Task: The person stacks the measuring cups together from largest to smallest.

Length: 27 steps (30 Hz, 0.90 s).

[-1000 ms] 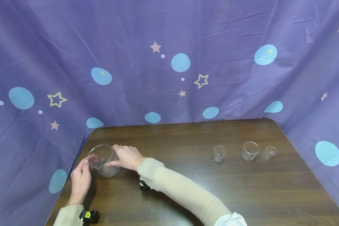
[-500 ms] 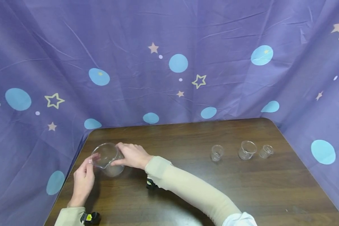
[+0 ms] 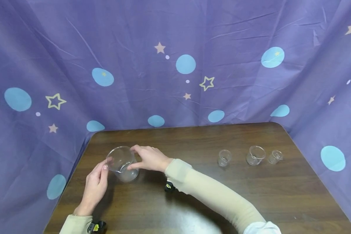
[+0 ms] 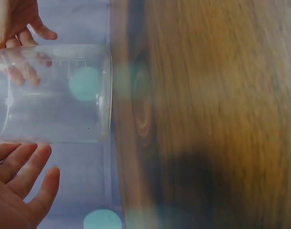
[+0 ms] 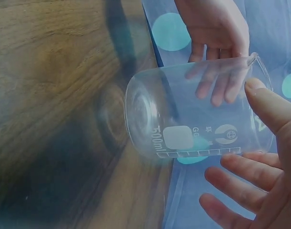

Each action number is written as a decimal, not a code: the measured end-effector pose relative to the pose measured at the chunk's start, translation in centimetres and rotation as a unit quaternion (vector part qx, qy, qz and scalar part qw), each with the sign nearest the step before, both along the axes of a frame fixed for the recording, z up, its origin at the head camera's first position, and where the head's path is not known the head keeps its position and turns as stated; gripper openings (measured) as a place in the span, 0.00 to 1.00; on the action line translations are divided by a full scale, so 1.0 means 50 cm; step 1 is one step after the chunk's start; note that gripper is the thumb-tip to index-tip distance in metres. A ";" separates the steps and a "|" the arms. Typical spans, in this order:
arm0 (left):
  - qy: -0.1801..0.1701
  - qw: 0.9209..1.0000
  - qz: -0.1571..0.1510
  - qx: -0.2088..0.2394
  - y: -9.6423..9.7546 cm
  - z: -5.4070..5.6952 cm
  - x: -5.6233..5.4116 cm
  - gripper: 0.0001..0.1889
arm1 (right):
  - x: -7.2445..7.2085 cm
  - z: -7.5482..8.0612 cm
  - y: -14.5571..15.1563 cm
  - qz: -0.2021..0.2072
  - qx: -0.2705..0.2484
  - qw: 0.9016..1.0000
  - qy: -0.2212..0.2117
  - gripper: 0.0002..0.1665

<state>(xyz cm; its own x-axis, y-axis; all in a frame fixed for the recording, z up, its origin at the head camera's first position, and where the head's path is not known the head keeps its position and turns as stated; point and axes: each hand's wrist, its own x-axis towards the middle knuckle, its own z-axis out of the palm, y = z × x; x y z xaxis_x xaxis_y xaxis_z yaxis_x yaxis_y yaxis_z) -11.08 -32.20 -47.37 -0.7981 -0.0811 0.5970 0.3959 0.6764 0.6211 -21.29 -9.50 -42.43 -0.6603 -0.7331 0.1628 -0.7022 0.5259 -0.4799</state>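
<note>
A large clear glass beaker (image 3: 123, 164), marked 500ml in the right wrist view, stands upright close over the left part of the table. My right hand (image 3: 149, 158) grips it near the rim, thumb on the near side and fingers round the far side. On the left, my left hand (image 3: 96, 185) touches the glass with fairly straight fingers; some of them show through the wall. In the right wrist view the left fingers (image 5: 216, 88) lie along the beaker's side. The left wrist view shows its base (image 4: 107, 93) beside a reflection in the tabletop.
Three smaller glass beakers stand toward the table's right: a small one (image 3: 224, 158), a medium one (image 3: 255, 156) and another small one (image 3: 275, 157). The brown wooden table (image 3: 193, 201) has a purple patterned curtain (image 3: 134, 65) behind it and at both sides.
Both hands have moved to the right together with the large beaker between them. The smaller beakers have stayed in place; the head view has shifted slightly.
</note>
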 end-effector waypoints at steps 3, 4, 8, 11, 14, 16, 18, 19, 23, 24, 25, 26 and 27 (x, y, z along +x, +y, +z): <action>0.008 1.000 -0.011 -0.012 0.007 0.004 -0.003 0.16 | 0.003 0.005 0.014 -0.001 -0.004 1.000 -0.006 0.42; 0.010 1.000 -0.014 -0.014 0.010 0.005 -0.003 0.16 | 0.004 0.006 0.018 -0.001 -0.006 1.000 -0.008 0.42; 0.015 0.999 -0.026 -0.023 0.024 0.010 -0.004 0.17 | 0.008 0.007 0.037 -0.002 -0.013 1.000 -0.009 0.41; 0.015 0.999 -0.035 -0.031 0.038 0.011 -0.003 0.17 | 0.010 0.005 0.056 -0.004 -0.015 1.000 -0.005 0.41; 0.013 0.998 -0.043 -0.040 0.052 0.012 -0.001 0.17 | 0.014 0.008 0.077 -0.004 -0.019 1.000 -0.008 0.41; 0.010 0.998 -0.048 -0.047 0.061 0.014 0.000 0.17 | 0.016 0.010 0.090 -0.005 -0.023 1.000 -0.016 0.40; 0.005 0.997 -0.056 -0.053 0.071 0.016 0.000 0.17 | 0.018 0.014 0.105 -0.006 -0.029 0.999 -0.024 0.40; 0.002 0.997 -0.059 -0.055 0.075 0.017 0.001 0.18 | 0.019 0.015 0.112 -0.006 -0.032 0.999 -0.027 0.40; -0.010 0.995 -0.072 -0.061 0.094 0.021 0.001 0.19 | 0.023 0.021 0.141 -0.003 -0.042 0.999 -0.035 0.41; -0.012 0.995 -0.076 -0.062 0.098 0.021 0.001 0.20 | 0.024 0.022 0.148 -0.002 -0.044 0.998 -0.036 0.41; -0.011 0.994 -0.082 -0.064 0.103 0.021 0.001 0.20 | 0.025 0.023 0.155 -0.001 -0.045 0.998 -0.035 0.41; -0.010 0.994 -0.088 -0.066 0.108 0.021 0.001 0.21 | 0.026 0.024 0.162 -0.001 -0.047 0.998 -0.034 0.41; -0.008 0.993 -0.096 -0.066 0.113 0.021 0.000 0.22 | 0.027 0.025 0.169 0.000 -0.048 0.998 -0.034 0.41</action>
